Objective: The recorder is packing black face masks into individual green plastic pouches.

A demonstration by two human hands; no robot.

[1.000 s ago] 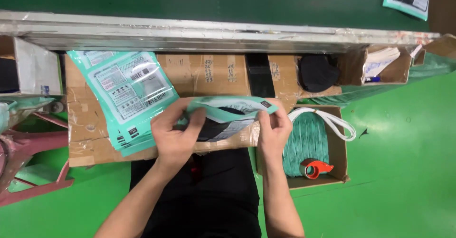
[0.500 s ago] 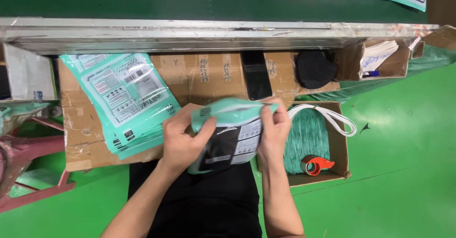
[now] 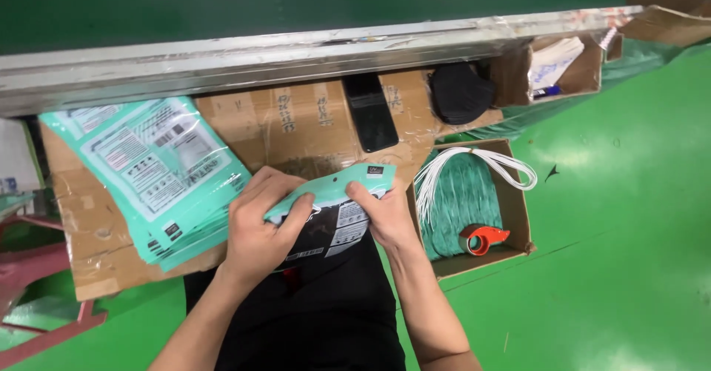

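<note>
Lowered since the earlier frame, the teal pouch (image 3: 333, 187) lies flatter over the lap, pinched closed-fingered by left hand (image 3: 259, 226) and right hand (image 3: 381, 212). Stacked pouches (image 3: 155, 171) at ten o'clock; phone (image 3: 370, 112) at twelve on the cardboard counter (image 3: 296, 119).

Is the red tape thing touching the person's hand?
Apart. In the head view, the red tape dispenser lies in the cardboard box, with the box wall and some teal material between it and the right hand, which holds the teal pouch.
</note>
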